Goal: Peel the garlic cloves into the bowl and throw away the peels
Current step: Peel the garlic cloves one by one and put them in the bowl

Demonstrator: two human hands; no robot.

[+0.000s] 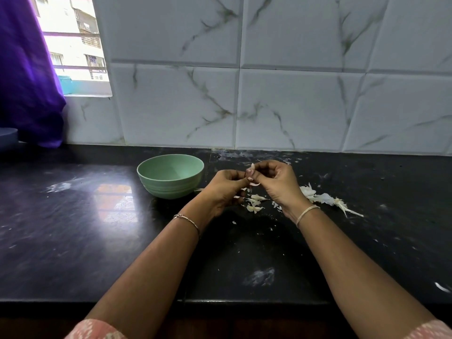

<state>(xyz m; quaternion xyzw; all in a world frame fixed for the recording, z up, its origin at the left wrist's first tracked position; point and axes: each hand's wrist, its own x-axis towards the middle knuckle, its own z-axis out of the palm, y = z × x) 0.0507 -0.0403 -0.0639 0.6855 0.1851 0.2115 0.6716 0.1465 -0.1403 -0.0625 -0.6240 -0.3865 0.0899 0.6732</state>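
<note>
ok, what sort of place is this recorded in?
Most likely a home kitchen: a black stone countertop, marble-pattern wall tiles behind it, and a green bowl near loose garlic peels, while the left hand and right hand pinch a garlic clove.

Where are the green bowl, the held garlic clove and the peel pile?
green bowl (171,189): head view, outer wall.
garlic clove (250,170): head view, its exposed top.
peel pile (310,195): head view, middle of the white heap.

You have a pale green bowl (171,189) on a black bench (73,228); white peels (315,195) right of the bowl; white grey-veined tiles (293,106) behind it; purple curtain (24,69) to its left.
</note>
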